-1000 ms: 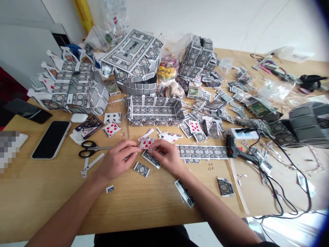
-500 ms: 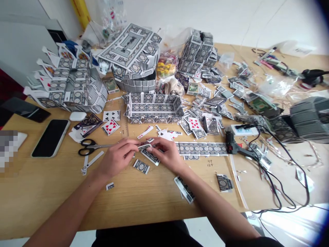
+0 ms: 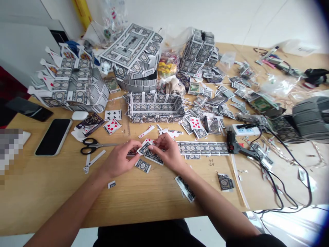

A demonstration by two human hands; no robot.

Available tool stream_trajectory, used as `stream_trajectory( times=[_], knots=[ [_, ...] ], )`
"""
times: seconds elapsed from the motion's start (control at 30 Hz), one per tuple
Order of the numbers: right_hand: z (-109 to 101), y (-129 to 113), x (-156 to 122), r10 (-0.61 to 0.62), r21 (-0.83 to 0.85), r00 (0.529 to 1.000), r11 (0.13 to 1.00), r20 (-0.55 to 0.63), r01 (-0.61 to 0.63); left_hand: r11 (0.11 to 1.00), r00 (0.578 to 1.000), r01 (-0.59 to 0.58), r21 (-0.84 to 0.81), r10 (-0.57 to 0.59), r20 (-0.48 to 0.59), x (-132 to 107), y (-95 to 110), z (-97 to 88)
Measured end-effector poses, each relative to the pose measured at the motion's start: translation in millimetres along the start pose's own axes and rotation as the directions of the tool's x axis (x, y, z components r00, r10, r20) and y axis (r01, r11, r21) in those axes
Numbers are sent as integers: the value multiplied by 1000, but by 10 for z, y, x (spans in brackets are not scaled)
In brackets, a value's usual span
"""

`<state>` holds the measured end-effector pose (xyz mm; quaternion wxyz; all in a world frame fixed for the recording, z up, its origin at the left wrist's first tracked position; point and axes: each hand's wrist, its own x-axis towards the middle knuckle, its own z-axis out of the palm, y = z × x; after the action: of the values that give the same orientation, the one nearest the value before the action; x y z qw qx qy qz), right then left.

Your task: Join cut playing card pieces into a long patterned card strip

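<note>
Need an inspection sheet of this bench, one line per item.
Surface: light wooden table, crowded with card pieces.
Job's things: small playing-card piece between the hands; strip of joined card backs to their right; open card-built tray ahead.
Clutter: scissors left of the left hand; hot glue gun on the right; loose card scraps throughout.
Hands: left hand and right hand both at the piece.
Cables: black cable looping across the table's right side.
Surroundings: white wall behind the table. Other people: nothing seen.
</note>
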<state>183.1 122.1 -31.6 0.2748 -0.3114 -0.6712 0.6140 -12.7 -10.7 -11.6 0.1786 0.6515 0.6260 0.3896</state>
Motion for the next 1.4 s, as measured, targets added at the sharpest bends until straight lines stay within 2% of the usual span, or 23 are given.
stream_trajectory(
  times=[0.1,0.3,0.4,0.5,0.67,0.8,0.93,1.13,1.4],
  knots=[
    [1,5,-4,7,-10,1000,1000,-4,-7,994,999,43,-105,-40,33,7,44,0],
    [0,14,-20,0,22,1000,1000,-7,0,989,997,53,-136,-45,63,17,98,-16],
    [0,9,-25,-11,22,1000,1000,-21,12,967,990,138,-212,-127,63,10,67,25],
    [-3,-41,-24,-10,37,1000,999,-2,10,921,975,224,-318,-209,81,13,39,59],
    [-24,-136,-16,-7,146,993,989,115,-10,815,946,322,-482,-297,130,45,42,46],
    [-37,-135,-1,48,281,975,953,218,-110,711,920,383,-590,-352,173,68,57,14],
    [-36,-115,18,106,308,964,934,245,-181,653,898,432,-622,-377,228,72,63,-14],
    [-29,-120,36,112,376,959,903,260,-207,656,894,445,-610,-358,268,71,74,-36],
    [-40,-155,-1,97,281,967,946,235,-164,767,918,395,-505,-348,191,70,79,4]
  ],
)
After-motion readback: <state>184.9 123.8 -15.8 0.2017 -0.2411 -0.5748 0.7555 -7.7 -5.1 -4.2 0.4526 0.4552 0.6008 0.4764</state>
